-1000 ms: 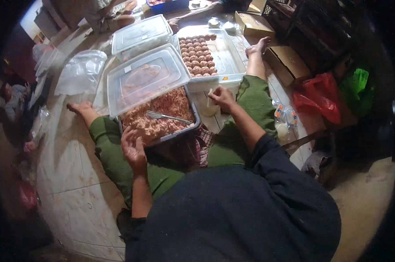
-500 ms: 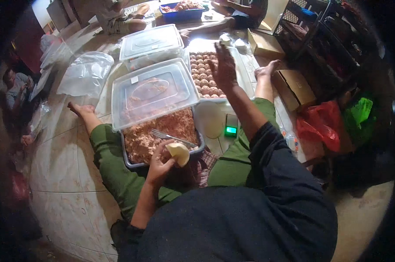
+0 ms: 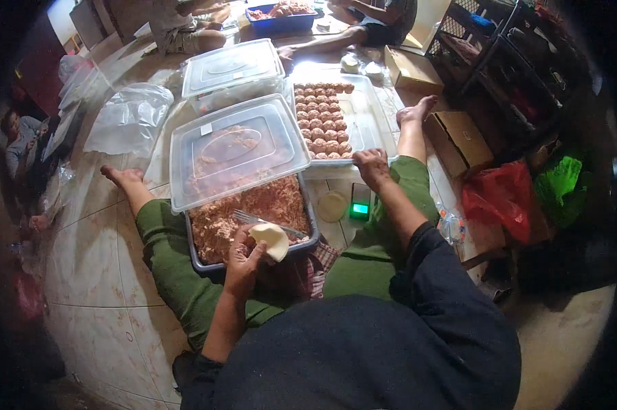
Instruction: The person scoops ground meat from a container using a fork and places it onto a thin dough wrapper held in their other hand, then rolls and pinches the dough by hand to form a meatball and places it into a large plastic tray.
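My left hand [image 3: 242, 263] grips a pale round dough wrapper [image 3: 272, 240], slightly folded, over the near edge of a dark tub. Minced filling [image 3: 254, 198] fills that tub, and a metal fork [image 3: 248, 217] rests on it just beyond the fingers. My right hand [image 3: 372, 168] is at the near right rim of a clear plastic tray [image 3: 371, 109], its fingers curled downward; whatever they may hold is hidden. Rows of round meatballs [image 3: 324, 126] sit in the tray's left part. Another pale round wrapper or stack [image 3: 333, 206] lies beside a small scale [image 3: 360, 201] with a lit green display.
A translucent lid [image 3: 236, 150] leans across the tub's far side. Behind it stands a lidded container [image 3: 233, 72]. Cardboard boxes [image 3: 462, 140] and red [image 3: 503, 198] and green bags line the right. Other people sit around a blue tub [image 3: 281, 22] ahead.
My right hand has come down and back from above the tray to its near rim, its fingers curling from outstretched. My left hand, still holding the wrapper, has shifted slightly left.
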A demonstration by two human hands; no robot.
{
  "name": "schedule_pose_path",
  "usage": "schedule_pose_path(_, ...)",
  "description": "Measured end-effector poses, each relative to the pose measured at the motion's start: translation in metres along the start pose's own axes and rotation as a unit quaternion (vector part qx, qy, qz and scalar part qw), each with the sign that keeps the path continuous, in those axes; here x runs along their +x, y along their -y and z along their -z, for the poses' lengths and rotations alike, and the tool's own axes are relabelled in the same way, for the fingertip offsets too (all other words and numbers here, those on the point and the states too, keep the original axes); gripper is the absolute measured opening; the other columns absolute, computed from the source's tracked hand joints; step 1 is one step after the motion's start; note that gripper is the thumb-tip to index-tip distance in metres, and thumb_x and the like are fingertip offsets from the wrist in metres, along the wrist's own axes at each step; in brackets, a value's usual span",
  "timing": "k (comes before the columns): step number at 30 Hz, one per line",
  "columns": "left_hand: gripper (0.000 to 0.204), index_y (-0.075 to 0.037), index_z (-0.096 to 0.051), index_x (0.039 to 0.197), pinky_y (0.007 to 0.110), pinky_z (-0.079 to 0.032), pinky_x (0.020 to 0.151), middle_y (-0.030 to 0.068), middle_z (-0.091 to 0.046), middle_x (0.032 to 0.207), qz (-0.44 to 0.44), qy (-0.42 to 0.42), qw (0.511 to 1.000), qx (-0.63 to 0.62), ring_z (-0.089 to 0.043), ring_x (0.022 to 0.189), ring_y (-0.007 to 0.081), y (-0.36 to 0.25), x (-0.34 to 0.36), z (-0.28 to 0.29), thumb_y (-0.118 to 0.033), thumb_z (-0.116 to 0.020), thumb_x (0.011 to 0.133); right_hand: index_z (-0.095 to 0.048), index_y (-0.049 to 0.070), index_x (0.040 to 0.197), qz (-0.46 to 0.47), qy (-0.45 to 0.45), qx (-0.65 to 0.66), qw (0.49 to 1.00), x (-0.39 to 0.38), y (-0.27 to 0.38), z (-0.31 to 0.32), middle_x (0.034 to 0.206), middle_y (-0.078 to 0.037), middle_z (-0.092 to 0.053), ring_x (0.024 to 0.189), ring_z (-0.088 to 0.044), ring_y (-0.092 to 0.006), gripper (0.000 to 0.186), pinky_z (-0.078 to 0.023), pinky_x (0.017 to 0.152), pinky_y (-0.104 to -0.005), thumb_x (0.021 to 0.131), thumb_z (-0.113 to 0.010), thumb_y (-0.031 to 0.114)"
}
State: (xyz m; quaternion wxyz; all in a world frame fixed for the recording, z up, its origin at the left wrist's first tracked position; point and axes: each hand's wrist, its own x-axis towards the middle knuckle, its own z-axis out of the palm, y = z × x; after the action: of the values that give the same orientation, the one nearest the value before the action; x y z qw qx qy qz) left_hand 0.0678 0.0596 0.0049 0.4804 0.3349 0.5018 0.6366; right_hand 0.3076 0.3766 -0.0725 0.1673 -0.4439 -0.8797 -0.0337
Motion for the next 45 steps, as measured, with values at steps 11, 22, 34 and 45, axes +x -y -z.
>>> schedule_pose_path(11, 0.018, -0.004, -0.049, 0.107, 0.025, -0.05, 0.071, 0.0069, -0.059, 0.1, 0.065, -0.025, 0.998, -0.013, -0.059, 0.089, 0.0136, 0.004, -0.01, 0.0, -0.005, -0.052, 0.089, -0.059, 0.016, 0.084, 0.047, -0.028, 0.044, 0.998, -0.004, 0.012, 0.019, 0.086, -0.004, -0.063, 0.088, -0.057, -0.0241, 0.009, -0.037, 0.079, -0.0395, 0.081, -0.051, 0.015)
schedule_pose_path(22, 0.015, -0.005, -0.047, 0.097, 0.027, -0.053, 0.068, 0.0064, -0.059, 0.094, 0.03, -0.007, 0.999, 0.011, -0.059, 0.084, 0.0123, 0.005, -0.003, 0.001, 0.0, -0.056, 0.086, -0.06, 0.018, 0.09, 0.035, 0.031, 0.058, 0.997, -0.01, 0.006, 0.024, 0.093, -0.002, -0.063, 0.095, -0.056, -0.0228, 0.012, -0.034, 0.083, -0.0397, 0.082, -0.052, 0.015)
schedule_pose_path(34, 0.019, -0.003, -0.058, 0.089, 0.023, -0.047, 0.069, 0.0026, -0.058, 0.086, -0.128, 0.0, 0.979, 0.159, -0.057, 0.078, 0.0115, 0.003, -0.001, 0.006, -0.016, -0.069, 0.081, -0.059, 0.007, 0.105, 0.077, -0.029, 0.339, 0.937, -0.044, 0.107, 0.104, 0.103, -0.009, -0.061, 0.095, -0.059, -0.0233, 0.033, -0.047, 0.081, -0.0374, 0.075, -0.07, 0.014)
schedule_pose_path(45, 0.026, -0.006, -0.051, 0.073, 0.022, -0.038, 0.057, -0.0032, -0.048, 0.07, -0.052, -0.003, 0.99, 0.128, -0.044, 0.065, 0.0063, 0.002, -0.014, 0.005, -0.013, -0.076, 0.074, -0.053, 0.002, 0.108, 0.039, 0.218, 0.69, 0.689, -0.095, 0.202, 0.101, 0.107, -0.006, -0.056, 0.095, -0.057, -0.0129, 0.037, -0.049, 0.082, -0.0273, 0.076, -0.07, 0.002)
